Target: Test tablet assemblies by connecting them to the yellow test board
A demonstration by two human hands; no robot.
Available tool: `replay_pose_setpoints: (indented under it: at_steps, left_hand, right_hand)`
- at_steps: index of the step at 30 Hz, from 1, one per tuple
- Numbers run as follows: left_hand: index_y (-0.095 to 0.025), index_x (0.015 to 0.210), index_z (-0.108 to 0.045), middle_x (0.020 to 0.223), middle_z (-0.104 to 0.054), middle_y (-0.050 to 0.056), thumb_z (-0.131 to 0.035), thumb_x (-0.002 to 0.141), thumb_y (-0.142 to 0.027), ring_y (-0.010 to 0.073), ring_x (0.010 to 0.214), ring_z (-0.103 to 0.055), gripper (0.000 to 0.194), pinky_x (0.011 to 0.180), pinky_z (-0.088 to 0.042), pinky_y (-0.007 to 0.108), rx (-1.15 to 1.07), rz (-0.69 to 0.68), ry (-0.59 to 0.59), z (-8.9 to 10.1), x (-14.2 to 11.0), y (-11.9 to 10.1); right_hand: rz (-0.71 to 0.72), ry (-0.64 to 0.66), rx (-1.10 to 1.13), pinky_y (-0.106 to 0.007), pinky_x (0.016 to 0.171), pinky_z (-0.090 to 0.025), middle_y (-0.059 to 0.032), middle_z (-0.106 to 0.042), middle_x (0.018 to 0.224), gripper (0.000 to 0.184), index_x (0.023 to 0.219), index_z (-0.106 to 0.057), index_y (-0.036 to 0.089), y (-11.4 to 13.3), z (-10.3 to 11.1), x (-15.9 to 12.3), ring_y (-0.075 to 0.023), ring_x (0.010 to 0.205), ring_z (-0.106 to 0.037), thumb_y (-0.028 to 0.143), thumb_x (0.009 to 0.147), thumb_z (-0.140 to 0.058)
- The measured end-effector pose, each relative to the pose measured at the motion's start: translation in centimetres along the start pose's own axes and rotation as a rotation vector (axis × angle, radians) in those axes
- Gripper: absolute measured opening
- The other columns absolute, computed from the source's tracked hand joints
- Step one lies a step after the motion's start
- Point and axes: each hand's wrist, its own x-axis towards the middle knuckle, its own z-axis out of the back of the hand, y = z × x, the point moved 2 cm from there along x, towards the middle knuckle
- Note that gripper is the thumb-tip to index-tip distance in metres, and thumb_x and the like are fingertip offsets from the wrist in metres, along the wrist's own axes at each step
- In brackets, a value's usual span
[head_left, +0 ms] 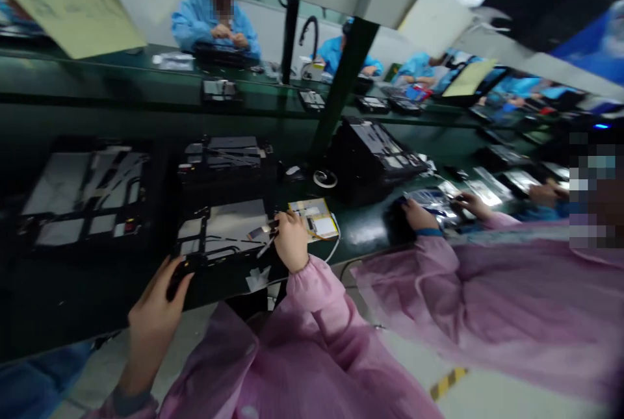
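Left hand: The left hand (155, 318) is closed around a black plastic part (179, 278) at the near edge of the green counter (358, 234). The exact kind of part cannot be told, as it is partly hidden by the fingers.

Right hand: The right hand (292, 241) is pinched on a thin metal strip (260, 232), and a slim white tool (267, 247) is held in the same grip. Both are extended over a black housing frame (181, 245) lined with silver sheet.

Hands: The two hands are apart, with each one gripping its own item. The black plastic part is just beside the frame's lower left corner.

Beside the right hand: A yellow and white card (313, 219) lies on the counter, with a white cable (334, 243) curving from it. A white paper scrap (257, 278) lies at the near edge.

Further along the counter: Stacked black frames (221, 156) are placed beyond the held frame, and a larger frame (85, 198) is laid to its left. A tilted black case (375, 159) is propped near a tape roll (325, 178).

Co-workers: Panels (433, 199) are handled by a co-worker's hands (419, 214) in a pink sleeve (487, 289) to the right. Others in blue smocks (214, 19) are seated across the counter.
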Motion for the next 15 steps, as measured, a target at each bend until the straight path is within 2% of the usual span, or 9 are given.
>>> replay_pose_setpoints:
  at_steps: [3, 6, 8, 10, 12, 14, 15]
  left_hand:
    - [-0.046, 0.139, -0.041, 0.131, -0.06, -0.002, -0.052, 0.089, -0.04, 0.0337, 0.111, -0.061, 0.052, 0.091, -0.052, 0.057, 0.009, 0.049, -0.066, 1.8, 0.3, -0.5]
    - [-0.052, 0.135, -0.044, 0.125, -0.061, -0.005, -0.052, 0.086, -0.036, 0.0367, 0.119, -0.054, 0.053, 0.098, -0.046, 0.065, 0.003, 0.0, -0.143, 3.6, 1.9, -1.0]
    - [-0.046, 0.128, -0.053, 0.126, -0.059, -0.003, -0.055, 0.083, -0.03, 0.0364, 0.126, -0.049, 0.048, 0.104, -0.04, 0.067, -0.037, -0.121, -0.206, 4.7, 3.5, -2.3]
    - [-0.035, 0.113, -0.064, 0.121, -0.061, -0.001, -0.059, 0.08, -0.027, 0.035, 0.125, -0.05, 0.034, 0.104, -0.04, 0.066, -0.095, -0.253, -0.296, 5.9, 5.0, -4.1]
    - [-0.031, 0.099, -0.065, 0.117, -0.062, -0.002, -0.06, 0.081, -0.025, 0.0299, 0.119, -0.056, 0.02, 0.105, -0.043, 0.061, -0.185, -0.356, -0.296, 7.2, 6.3, -6.2]
    - [-0.033, 0.097, -0.063, 0.116, -0.063, -0.004, -0.056, 0.084, -0.028, 0.026, 0.115, -0.059, 0.015, 0.106, -0.044, 0.057, -0.278, -0.348, -0.184, 8.4, 7.2, -8.0]
    - [-0.034, 0.095, -0.062, 0.112, -0.065, -0.005, -0.054, 0.086, -0.031, 0.0258, 0.111, -0.061, 0.013, 0.103, -0.046, 0.056, -0.305, -0.3, -0.145, 9.0, 7.6, -8.6]
  right_hand:
    - [-0.064, 0.04, -0.025, -0.032, 0.082, -0.047, -0.0099, -0.07, 0.1, 0.03, 0.107, -0.063, 0.019, 0.6, 1.1, -0.3, -0.0225, 0.096, -0.064, 0.007, 0.083, -0.048]
    - [-0.129, 0.072, 0.068, -0.029, 0.076, -0.047, -0.0071, -0.071, 0.095, 0.027, 0.11, -0.063, 0.021, -0.2, 2.3, 0.2, -0.0205, 0.087, -0.066, 0.015, 0.088, -0.047]
    - [-0.113, 0.096, 0.235, -0.027, 0.079, -0.046, -0.0054, -0.071, 0.096, 0.025, 0.106, -0.065, 0.021, -1.5, 3.2, 1.0, -0.0187, 0.09, -0.066, 0.021, 0.093, -0.044]
    - [-0.075, 0.15, 0.483, -0.026, 0.084, -0.045, -0.0041, -0.071, 0.101, 0.03, 0.102, -0.067, 0.02, -3.0, 4.3, 1.9, -0.0163, 0.095, -0.065, 0.025, 0.096, -0.038]
    - [-0.036, 0.231, 0.76, -0.026, 0.087, -0.046, -0.0041, -0.068, 0.113, 0.033, 0.101, -0.067, 0.019, -4.3, 5.4, 2.4, -0.0151, 0.103, -0.063, 0.026, 0.096, -0.035]
    - [0.017, 0.295, 0.985, -0.028, 0.09, -0.046, -0.0047, -0.063, 0.126, 0.035, 0.104, -0.067, 0.019, -5.0, 6.4, 2.4, -0.0154, 0.112, -0.059, 0.027, 0.095, -0.034]
    - [0.037, 0.304, 1.061, -0.029, 0.09, -0.047, -0.0057, -0.061, 0.129, 0.036, 0.105, -0.067, 0.018, -5.2, 6.7, 2.2, -0.0161, 0.114, -0.058, 0.027, 0.095, -0.033]
